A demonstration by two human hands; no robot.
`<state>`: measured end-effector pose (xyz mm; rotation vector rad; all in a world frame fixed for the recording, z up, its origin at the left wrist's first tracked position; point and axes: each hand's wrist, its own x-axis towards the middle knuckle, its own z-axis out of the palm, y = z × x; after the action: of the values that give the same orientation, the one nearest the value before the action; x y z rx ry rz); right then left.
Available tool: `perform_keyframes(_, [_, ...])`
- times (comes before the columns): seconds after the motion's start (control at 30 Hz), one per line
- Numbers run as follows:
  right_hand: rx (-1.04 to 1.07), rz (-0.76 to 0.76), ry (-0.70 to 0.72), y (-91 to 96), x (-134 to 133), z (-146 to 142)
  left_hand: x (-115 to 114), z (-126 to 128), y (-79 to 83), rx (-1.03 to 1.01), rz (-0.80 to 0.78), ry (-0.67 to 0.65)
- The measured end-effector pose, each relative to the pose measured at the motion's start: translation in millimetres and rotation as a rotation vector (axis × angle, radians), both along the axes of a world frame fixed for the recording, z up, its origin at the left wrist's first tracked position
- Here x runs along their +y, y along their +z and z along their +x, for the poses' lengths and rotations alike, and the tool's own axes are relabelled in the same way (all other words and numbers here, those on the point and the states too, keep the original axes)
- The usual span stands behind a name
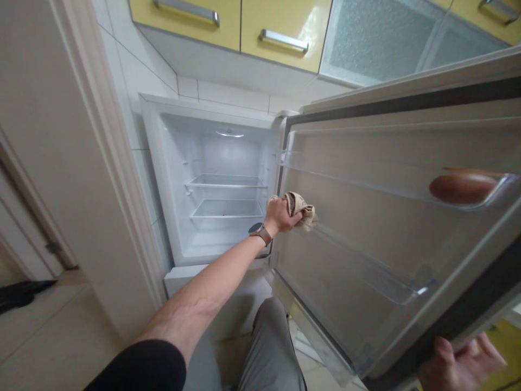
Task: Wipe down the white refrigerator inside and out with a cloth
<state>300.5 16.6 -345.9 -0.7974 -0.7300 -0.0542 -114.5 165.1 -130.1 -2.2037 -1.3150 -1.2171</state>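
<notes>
My left hand [280, 215] is closed around a beige cloth [303, 212], pressed against the inner side of the open fridge door [366, 244] near its hinge edge. A brown watch sits on that wrist. At the bottom right my right hand [459, 363] grips the outer edge of the door, fingers wrapped round it. The fridge's white inside [223, 179] stands open, with two glass shelves that look bare.
A brown egg-shaped object [462, 187] rests in the upper door shelf [366, 182]. A lower door shelf [366, 271] carries nothing I can see. Yellow cupboards [280, 21] hang above. A white door frame [101, 163] is on the left. My knee [271, 336] is below.
</notes>
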Motion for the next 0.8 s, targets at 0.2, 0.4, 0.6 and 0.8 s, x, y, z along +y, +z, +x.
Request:
perform_keyframes(0.2, [-0.03,0.008,0.01,1.5,-2.6,-3.7,1.3,-0.3,-1.1,0.002,0.005,-0.007])
perform_keyframes(0.4, [-0.043,-0.041,-0.026,-1.8,-1.1,0.4,3.4,-0.5,-2.7,-0.018,0.019,-0.024])
perform_keyframes(0.6, [-0.116,-0.077,-0.114,-6.9,-0.2,2.2,5.0,-0.8,-3.8,-0.019,0.028,-0.026])
perform_keyframes(0.8, [-0.124,-0.095,-0.122,-3.6,-1.5,0.1,3.9,-0.9,-3.4,-0.023,0.017,-0.034])
